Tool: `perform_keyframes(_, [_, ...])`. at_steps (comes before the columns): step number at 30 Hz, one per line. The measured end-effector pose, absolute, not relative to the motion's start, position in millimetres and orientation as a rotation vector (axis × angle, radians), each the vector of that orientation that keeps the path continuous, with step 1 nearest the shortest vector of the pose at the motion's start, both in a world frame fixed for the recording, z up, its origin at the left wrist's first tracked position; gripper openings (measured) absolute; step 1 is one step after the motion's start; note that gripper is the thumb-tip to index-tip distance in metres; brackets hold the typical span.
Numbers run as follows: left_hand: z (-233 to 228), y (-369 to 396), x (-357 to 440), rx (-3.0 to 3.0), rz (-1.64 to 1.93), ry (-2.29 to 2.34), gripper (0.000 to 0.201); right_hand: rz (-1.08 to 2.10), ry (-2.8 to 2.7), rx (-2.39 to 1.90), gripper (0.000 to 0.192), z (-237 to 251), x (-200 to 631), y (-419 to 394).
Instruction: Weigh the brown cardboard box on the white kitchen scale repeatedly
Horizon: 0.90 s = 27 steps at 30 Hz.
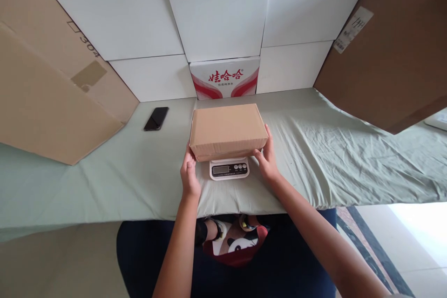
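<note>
Brown cardboard box (228,125), closed, held between two bare hands at mid-counter, directly above/over a small white kitchen scale (229,176). Left hand (190,172) on the box's left near corner, fingers partly hidden behind its side, thumb up. Right hand (267,158) on the right near corner, thumb at the lower near edge, fingers along the right side. Both hands holding the box, spread as wide as its length. Box hides the far part of the scale; can't tell if its full weight rests there. Scale's near end shows display plus round buttons; reading not legible.

Counter (157,167) covered in pale green cloth, wrinkled at right. Black phone (156,118) lies flat, left of the box and apart from it. Far side: stacked white boxes (115,9), with a red-and-white printed carton (225,79) low in the middle. Large brown carton (45,74) at left, another large carton (387,51) at right with a white label (353,29).
</note>
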<state>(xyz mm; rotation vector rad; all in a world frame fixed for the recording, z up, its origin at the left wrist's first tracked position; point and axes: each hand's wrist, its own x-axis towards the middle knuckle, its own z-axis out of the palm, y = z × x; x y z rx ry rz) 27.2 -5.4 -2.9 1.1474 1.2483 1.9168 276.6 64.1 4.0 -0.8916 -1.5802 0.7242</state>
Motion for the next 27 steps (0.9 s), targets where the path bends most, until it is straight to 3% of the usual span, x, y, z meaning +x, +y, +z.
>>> perform_keyframes(7, [-1.2,7.8,12.8,1.105,1.864,1.232,0.082,0.853,-1.571,-0.869,0.089,28.7,270.5,66.3])
perform_keyframes(12, [22.2,67.5,-9.9,1.154,1.843,1.184,0.083,0.741,-1.579,-0.717,0.090,54.9,257.9,123.4])
perform_keyframes(18, [5.1,135.0,-18.2,1.124,1.782,1.250,0.083,0.652,-1.567,-0.769,0.090,25.1,238.2,193.3])
perform_keyframes(27, [-11.7,140.7,-20.5,1.155,1.693,1.239,0.080,0.806,-1.509,-0.885,0.089,6.1,239.2,203.7])
